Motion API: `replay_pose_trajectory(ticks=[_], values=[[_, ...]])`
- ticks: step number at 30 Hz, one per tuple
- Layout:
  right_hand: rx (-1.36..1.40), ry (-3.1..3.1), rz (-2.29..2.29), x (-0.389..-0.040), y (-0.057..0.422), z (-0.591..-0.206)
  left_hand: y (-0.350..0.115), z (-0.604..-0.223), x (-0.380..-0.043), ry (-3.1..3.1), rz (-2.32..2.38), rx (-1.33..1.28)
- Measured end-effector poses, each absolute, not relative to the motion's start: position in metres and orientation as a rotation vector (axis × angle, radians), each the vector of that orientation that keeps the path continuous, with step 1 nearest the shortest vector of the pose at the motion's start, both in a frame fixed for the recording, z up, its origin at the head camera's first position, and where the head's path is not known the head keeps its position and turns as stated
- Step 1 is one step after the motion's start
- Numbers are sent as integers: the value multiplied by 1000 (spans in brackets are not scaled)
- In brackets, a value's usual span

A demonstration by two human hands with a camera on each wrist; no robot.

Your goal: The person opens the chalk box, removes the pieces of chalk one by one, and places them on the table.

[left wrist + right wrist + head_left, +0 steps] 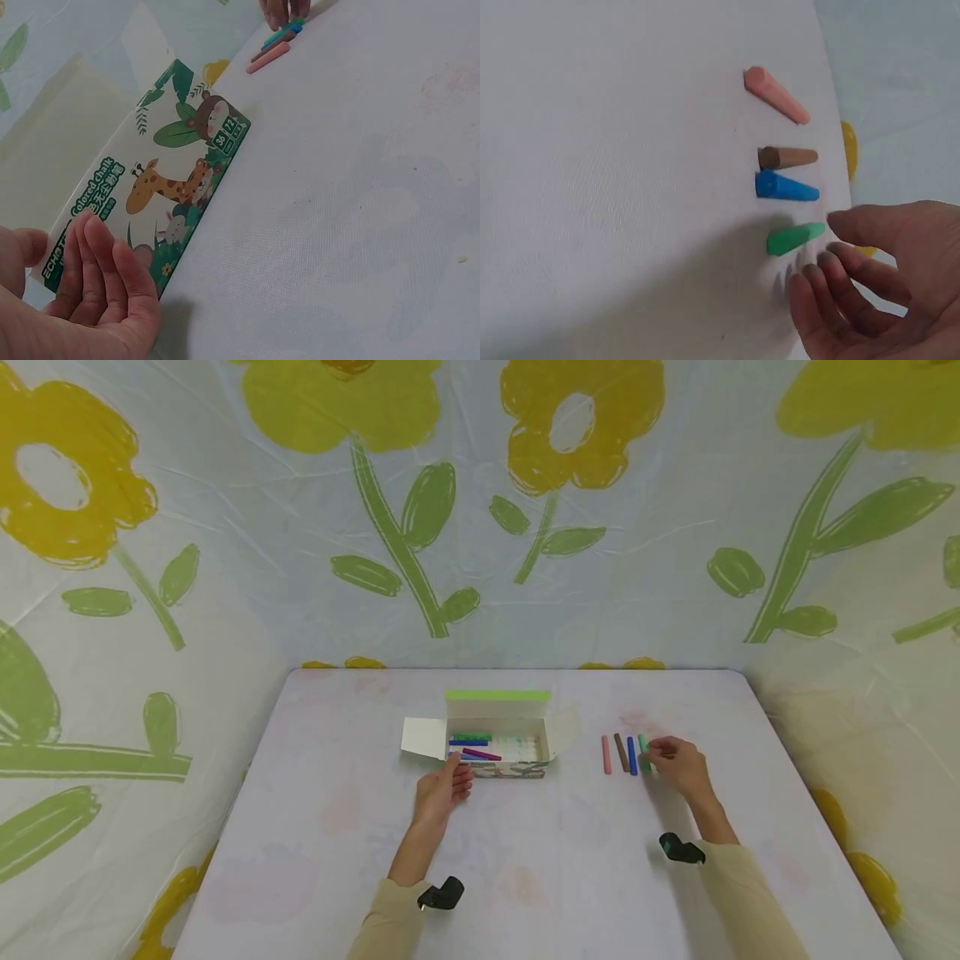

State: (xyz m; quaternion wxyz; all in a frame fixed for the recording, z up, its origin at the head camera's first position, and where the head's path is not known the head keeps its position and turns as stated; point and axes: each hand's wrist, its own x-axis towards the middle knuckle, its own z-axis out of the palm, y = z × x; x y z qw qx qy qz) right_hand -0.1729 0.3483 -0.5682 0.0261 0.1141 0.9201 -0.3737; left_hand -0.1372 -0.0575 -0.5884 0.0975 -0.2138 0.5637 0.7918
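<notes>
A lidded paper box of colored chalk point(528, 769) stands with its flaps raised. Inside it, blue chalk point(468, 743) and magenta chalk point(482, 754) lie on top of a pale row. My left hand point(442, 792) is at the box's front left corner, thumb at the rim, loosely bent fingers before the printed front. On the table to the right lie pink chalk point(778, 96), brown chalk point(789, 157), blue chalk point(787, 186) and green chalk point(795, 238). My right hand point(889, 277) hovers around the far end of the green chalk, thumb and fingertips apart.
The pale, faintly patterned table point(562, 877) meets a flower-printed cloth point(480, 543) at its back and sides. An open side flap point(423, 737) sticks out left of the box, and the green-edged lid point(498, 703) stands up behind it.
</notes>
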Motion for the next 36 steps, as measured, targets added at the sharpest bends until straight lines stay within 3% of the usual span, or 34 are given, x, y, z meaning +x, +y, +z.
replay_pose_trajectory(ticks=[10, 24, 36], values=[[351, 2859, -1286, -175, 319, -539, -58, -586, -136, 1675, 2332, -640], [-131, 2836, -1487, -180, 248, -472, -69, -585, -140, 1684, 2296, -560], [-456, 2757, -1540, -185, 196, -461, -71, -585, -141, 1657, 2283, -524]])
